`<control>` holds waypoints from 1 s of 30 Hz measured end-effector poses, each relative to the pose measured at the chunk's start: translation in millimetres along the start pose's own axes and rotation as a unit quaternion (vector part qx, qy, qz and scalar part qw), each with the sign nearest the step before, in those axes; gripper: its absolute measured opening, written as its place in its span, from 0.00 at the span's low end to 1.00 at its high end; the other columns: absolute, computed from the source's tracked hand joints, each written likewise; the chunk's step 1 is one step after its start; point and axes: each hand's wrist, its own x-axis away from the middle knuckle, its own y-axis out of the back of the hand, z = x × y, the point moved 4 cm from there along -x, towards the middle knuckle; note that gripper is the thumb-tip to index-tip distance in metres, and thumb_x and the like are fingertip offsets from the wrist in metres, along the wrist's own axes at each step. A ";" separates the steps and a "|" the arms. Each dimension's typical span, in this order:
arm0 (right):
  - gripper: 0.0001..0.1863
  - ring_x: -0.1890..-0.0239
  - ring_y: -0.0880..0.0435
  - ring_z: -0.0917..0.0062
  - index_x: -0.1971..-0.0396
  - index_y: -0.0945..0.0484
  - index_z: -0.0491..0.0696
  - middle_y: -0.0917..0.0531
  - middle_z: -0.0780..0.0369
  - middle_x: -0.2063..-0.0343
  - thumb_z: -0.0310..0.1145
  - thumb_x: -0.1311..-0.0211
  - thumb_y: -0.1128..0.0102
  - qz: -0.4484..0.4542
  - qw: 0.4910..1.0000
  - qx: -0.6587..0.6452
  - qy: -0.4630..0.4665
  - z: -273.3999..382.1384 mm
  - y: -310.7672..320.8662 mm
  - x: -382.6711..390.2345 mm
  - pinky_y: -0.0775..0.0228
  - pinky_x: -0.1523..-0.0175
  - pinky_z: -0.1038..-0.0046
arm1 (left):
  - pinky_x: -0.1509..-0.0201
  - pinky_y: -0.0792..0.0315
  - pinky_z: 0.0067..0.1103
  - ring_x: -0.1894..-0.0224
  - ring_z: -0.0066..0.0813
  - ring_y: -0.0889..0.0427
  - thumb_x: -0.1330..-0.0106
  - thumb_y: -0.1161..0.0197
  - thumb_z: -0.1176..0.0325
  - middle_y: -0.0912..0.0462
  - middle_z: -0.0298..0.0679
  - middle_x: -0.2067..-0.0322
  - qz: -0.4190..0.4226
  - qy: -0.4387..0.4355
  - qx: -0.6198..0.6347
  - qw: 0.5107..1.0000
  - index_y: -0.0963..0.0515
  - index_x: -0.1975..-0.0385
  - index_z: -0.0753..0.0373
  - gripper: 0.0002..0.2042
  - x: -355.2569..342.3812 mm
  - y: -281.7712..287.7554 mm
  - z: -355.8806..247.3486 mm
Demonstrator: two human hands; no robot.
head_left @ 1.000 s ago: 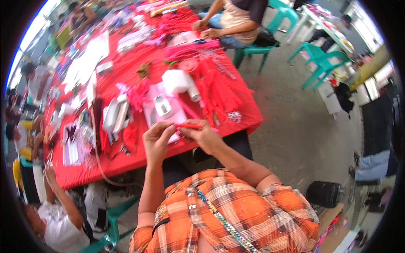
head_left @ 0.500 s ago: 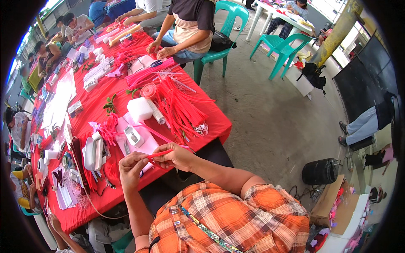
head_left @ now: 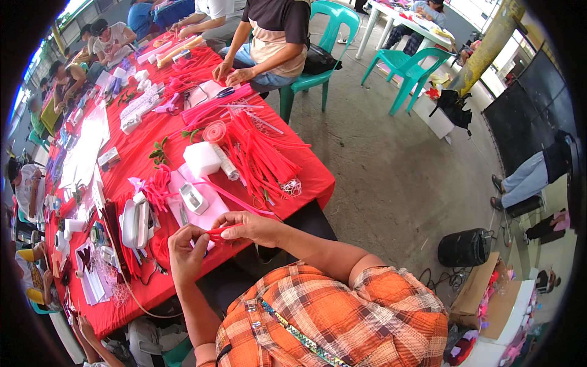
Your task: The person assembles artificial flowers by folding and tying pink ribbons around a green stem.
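My left hand (head_left: 188,249) and my right hand (head_left: 254,229) meet just past the table's near edge. Between them is a short length of red pipe cleaner (head_left: 216,233), pinched at both ends by thumbs and fingertips. Part of it is hidden behind the right thumb and fingers. Just beyond my hands lies a pink sheet (head_left: 211,210) with a white tape dispenser (head_left: 194,199) on it. A white foam block (head_left: 202,159) stands farther back, beside a rolled pink ribbon (head_left: 214,131). To its right spreads a large bundle of red pipe cleaners (head_left: 260,147).
The red-covered table (head_left: 315,177) runs away to the far left, crowded with craft supplies. A white pouch (head_left: 129,223) lies left of my hands. Across the corner, a person (head_left: 275,43) sits on a green chair (head_left: 333,24). A black bin (head_left: 465,249) stands on the floor at right.
My hands have drawn slightly closer together and changed their hold. Less of the red pipe cleaner shows, and my right fingers now fold over it. Things on the table stay put.
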 end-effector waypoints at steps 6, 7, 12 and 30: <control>0.17 0.65 0.21 0.75 0.58 0.26 0.39 0.20 0.56 0.66 0.35 0.41 0.43 -0.065 0.892 0.421 0.155 33.3 -11.8 7.1 0.31 0.60 0.71 | 0.75 0.36 0.17 0.80 0.20 0.30 0.50 0.41 0.79 0.26 0.38 0.82 0.004 0.009 -0.092 0.996 0.26 0.80 0.71 0.02 2.2 -7.3 -13.0; 0.15 0.66 0.20 0.70 0.60 0.26 0.39 0.20 0.53 0.68 0.34 0.41 0.43 -0.064 0.882 0.442 0.148 30.9 -14.5 6.8 0.31 0.61 0.70 | 0.75 0.35 0.18 0.80 0.20 0.30 0.50 0.41 0.79 0.26 0.38 0.82 0.004 0.011 -0.096 0.995 0.26 0.79 0.71 0.02 2.6 -8.6 -13.9; 0.09 0.70 0.21 0.55 0.68 0.25 0.38 0.23 0.46 0.75 0.30 0.42 0.48 -0.063 0.863 0.478 0.150 22.1 -23.1 6.2 0.32 0.64 0.65 | 0.76 0.37 0.18 0.81 0.19 0.31 0.50 0.42 0.78 0.28 0.37 0.84 0.005 0.019 -0.099 0.995 0.27 0.81 0.70 0.03 3.7 -10.5 -17.0; 0.10 0.70 0.20 0.73 0.65 0.30 0.43 0.21 0.57 0.74 0.35 0.35 0.53 0.016 0.973 0.228 -0.031 -15.3 -9.1 -1.2 0.28 0.63 0.73 | 0.76 0.34 0.18 0.81 0.22 0.27 0.50 0.40 0.76 0.26 0.40 0.83 0.043 0.039 -0.111 0.992 0.26 0.80 0.71 0.04 5.8 -13.2 -10.1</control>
